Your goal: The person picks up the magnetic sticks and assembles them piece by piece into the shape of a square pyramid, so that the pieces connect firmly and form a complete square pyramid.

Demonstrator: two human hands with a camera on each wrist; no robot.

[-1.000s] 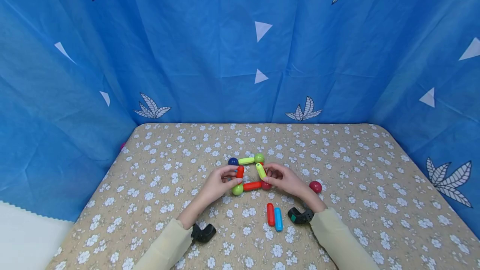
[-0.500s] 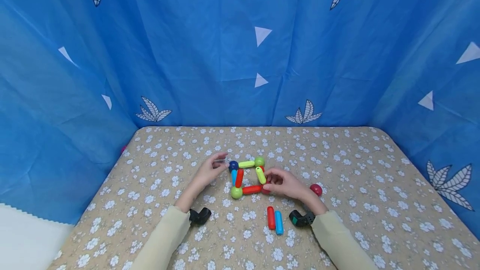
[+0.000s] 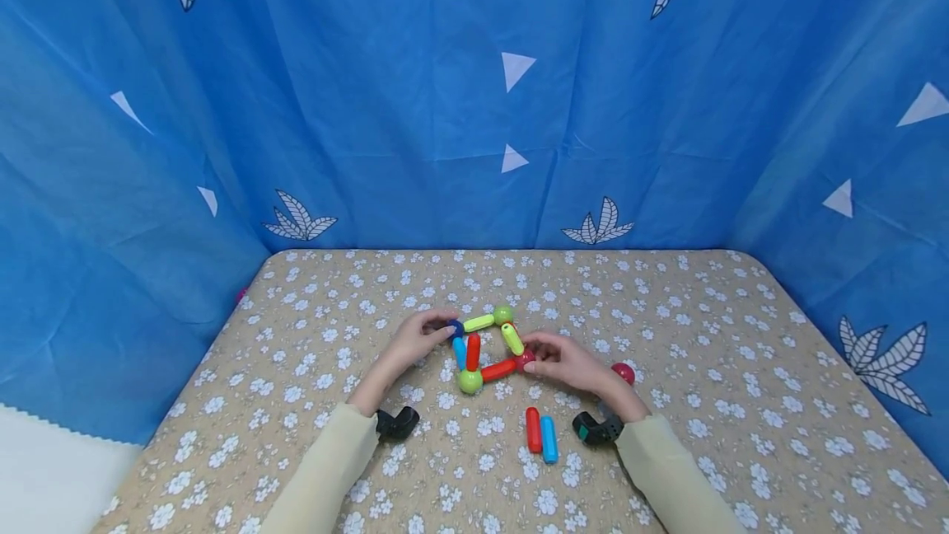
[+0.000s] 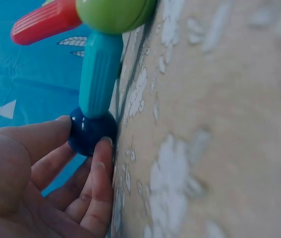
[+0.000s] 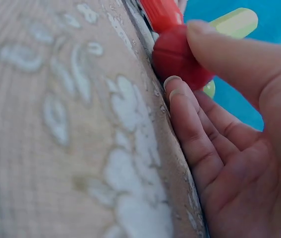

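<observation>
On the flowered cloth lies a four-sided frame of toy sticks and balls. My left hand [image 3: 410, 342] pinches the dark blue ball [image 4: 91, 136] at its back left corner. A light blue stick [image 4: 99, 74] runs from that ball to the near green ball [image 3: 470, 381]. My right hand [image 3: 567, 363] grips the red ball [image 5: 180, 57] at the near right corner. A red stick [image 3: 498, 370] joins those two near balls. Standing up from the frame are another red stick [image 3: 474, 352] and a yellow-green stick [image 3: 511, 339]. A yellow-green stick [image 3: 479, 323] reaches the back green ball [image 3: 503, 315].
Nearer me, a loose red stick [image 3: 533, 430] and a loose blue stick [image 3: 549, 439] lie side by side. Another red ball [image 3: 624, 372] sits beyond my right wrist. Blue curtains [image 3: 460, 105] surround the table [image 3: 356, 278] at the back and sides.
My left hand has left the upright red stick and moved back to the dark blue ball. My right hand has shifted from the yellow-green stick to the red ball. The frame's back has skewed left.
</observation>
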